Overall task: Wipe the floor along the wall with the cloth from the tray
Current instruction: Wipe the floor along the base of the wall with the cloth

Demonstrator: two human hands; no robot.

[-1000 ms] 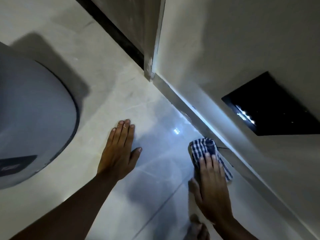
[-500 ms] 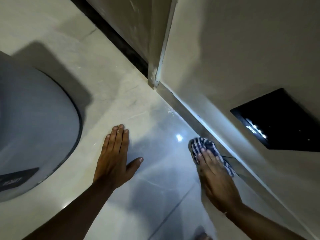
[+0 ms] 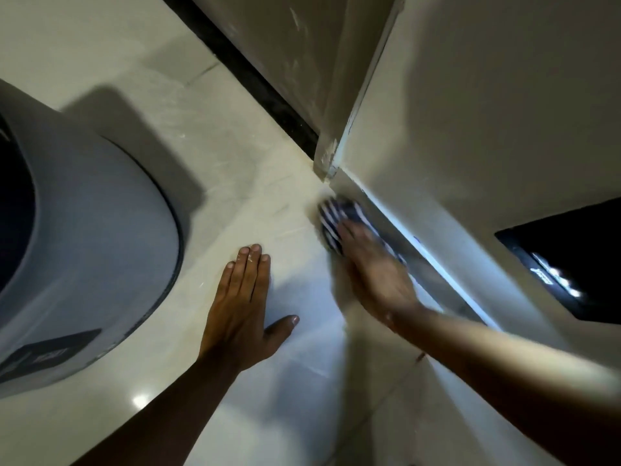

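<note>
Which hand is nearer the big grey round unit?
Left. The left hand lies flat on the floor beside the grey unit; right hand presses the cloth by the skirting.

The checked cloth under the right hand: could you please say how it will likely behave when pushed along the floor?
Probably floppy: the checked cloth lies bunched in folds under the right hand. It likely slides easily, since the floor looks glossy. It may crumple against the skirting beside it.

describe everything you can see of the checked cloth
The cloth is soft fabric in a dark blue and white check, bunched and motion-blurred. It lies on the pale floor against the skirting, near the door frame foot. The right hand presses on its near part with straight fingers.
</note>
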